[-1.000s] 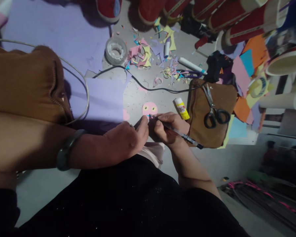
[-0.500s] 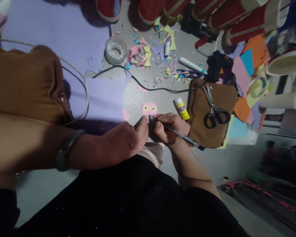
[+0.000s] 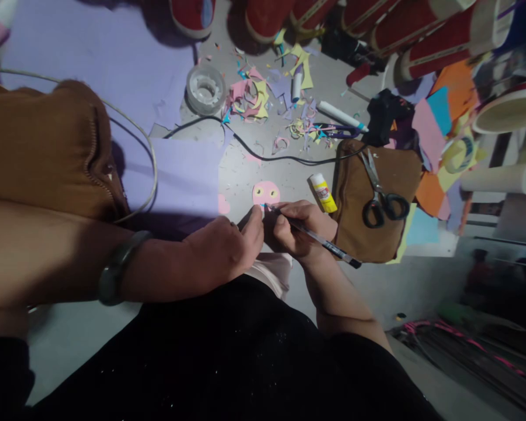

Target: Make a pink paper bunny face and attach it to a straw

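A grey desk point(image 3: 289, 178) fills the upper half of the frame, with red cups point(image 3: 440, 55) along its upper right and paper scraps point(image 3: 248, 99) strewn at upper centre. A pink paper face point(image 3: 265, 188) with yellow eyes lies at the centre of the frame. The right hand point(image 3: 309, 225) has its fingers closed around a pen point(image 3: 322, 237), whose tip meets the face's lower part beside a blue patch. The left hand point(image 3: 225, 245) has its fingers together at the face's lower edge; whether they grip it, I cannot tell. Right of centre lies a yellow-and-white glue stick point(image 3: 323, 193), near scissors point(image 3: 377, 188) resting on a brown pouch point(image 3: 353, 222).
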{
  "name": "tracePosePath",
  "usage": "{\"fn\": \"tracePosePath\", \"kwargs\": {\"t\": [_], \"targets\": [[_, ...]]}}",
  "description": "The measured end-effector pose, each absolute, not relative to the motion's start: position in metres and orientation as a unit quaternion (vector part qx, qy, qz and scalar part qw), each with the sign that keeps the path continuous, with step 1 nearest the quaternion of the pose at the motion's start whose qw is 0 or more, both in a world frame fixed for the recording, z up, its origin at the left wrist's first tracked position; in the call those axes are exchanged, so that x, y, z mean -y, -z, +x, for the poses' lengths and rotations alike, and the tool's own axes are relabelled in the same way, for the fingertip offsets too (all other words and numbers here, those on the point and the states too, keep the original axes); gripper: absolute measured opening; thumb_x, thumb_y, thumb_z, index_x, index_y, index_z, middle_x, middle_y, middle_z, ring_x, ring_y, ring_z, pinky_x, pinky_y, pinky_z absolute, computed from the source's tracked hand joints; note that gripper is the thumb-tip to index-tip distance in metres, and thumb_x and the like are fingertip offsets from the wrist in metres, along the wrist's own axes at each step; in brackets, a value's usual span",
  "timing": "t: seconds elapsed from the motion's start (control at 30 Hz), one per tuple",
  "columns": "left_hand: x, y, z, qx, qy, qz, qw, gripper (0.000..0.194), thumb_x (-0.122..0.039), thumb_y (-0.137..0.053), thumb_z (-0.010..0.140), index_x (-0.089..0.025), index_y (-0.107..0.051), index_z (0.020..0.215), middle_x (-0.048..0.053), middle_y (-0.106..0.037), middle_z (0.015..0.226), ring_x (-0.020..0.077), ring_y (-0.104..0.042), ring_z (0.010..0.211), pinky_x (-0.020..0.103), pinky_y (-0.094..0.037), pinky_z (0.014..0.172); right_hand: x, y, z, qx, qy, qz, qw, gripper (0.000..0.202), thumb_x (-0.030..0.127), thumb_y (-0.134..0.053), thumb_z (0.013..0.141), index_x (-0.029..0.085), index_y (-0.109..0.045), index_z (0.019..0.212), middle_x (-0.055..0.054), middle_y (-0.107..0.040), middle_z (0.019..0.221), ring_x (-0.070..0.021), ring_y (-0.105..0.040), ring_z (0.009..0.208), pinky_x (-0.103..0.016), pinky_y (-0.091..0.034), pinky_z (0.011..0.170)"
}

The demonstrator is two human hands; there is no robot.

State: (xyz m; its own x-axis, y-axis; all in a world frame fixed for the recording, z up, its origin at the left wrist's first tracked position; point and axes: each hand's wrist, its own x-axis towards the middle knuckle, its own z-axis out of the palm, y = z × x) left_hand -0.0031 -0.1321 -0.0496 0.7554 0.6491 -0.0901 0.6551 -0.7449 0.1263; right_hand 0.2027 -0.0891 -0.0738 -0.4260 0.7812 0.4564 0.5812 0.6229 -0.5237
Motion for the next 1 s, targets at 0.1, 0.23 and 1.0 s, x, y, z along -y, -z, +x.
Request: {"fn": "tracePosePath", "kwargs": {"t": [0.1, 0.23, 1.0], "targets": [[0.1322, 0.0497, -0.0034, -0.346, 0.03, 0.934, 0.076, 0.063, -0.026, -0.054, 0.094, -0.001, -0.048, 0.151, 0.034, -0.046, 0.155, 0.0246, -0.075, 0.083, 0.033, -0.052, 0.063, 0.0887, 0.0739, 0.2027, 0.833, -0.144, -0.403, 0.352, 0.013, 0.021, -0.066, 0.088, 0.024, -0.056, 0.096, 0.001, -0.075, 0.08, -0.0162, -0.078, 0.077, -0.023, -0.059, 0.057], [0.1308, 0.0469, -0.0044, -0.34, 0.032, 0.936, 0.083, 0.062, -0.025, -0.052, 0.094, -0.001, -0.047, 0.152, 0.035, -0.047, 0.154, 0.0237, -0.075, 0.083, 0.032, -0.053, 0.064, 0.0884, 0.0737, 0.2028, 0.833, -0.149, -0.396, 0.356, 0.018, 0.019, -0.068, 0.085, 0.025, -0.056, 0.098, 0.002, -0.076, 0.081, -0.0165, -0.078, 0.078, -0.023, -0.061, 0.059], [0.1297, 0.0414, -0.0049, -0.336, 0.028, 0.937, 0.088, 0.059, -0.022, -0.053, 0.095, 0.002, -0.049, 0.149, 0.037, -0.046, 0.153, 0.0279, -0.077, 0.084, 0.034, -0.056, 0.062, 0.0877, 0.073, 0.2034, 0.832, -0.133, -0.419, 0.338, 0.01, 0.024, -0.067, 0.086, 0.025, -0.058, 0.092, 0.001, -0.077, 0.079, -0.0175, -0.078, 0.073, -0.025, -0.06, 0.054]]}}
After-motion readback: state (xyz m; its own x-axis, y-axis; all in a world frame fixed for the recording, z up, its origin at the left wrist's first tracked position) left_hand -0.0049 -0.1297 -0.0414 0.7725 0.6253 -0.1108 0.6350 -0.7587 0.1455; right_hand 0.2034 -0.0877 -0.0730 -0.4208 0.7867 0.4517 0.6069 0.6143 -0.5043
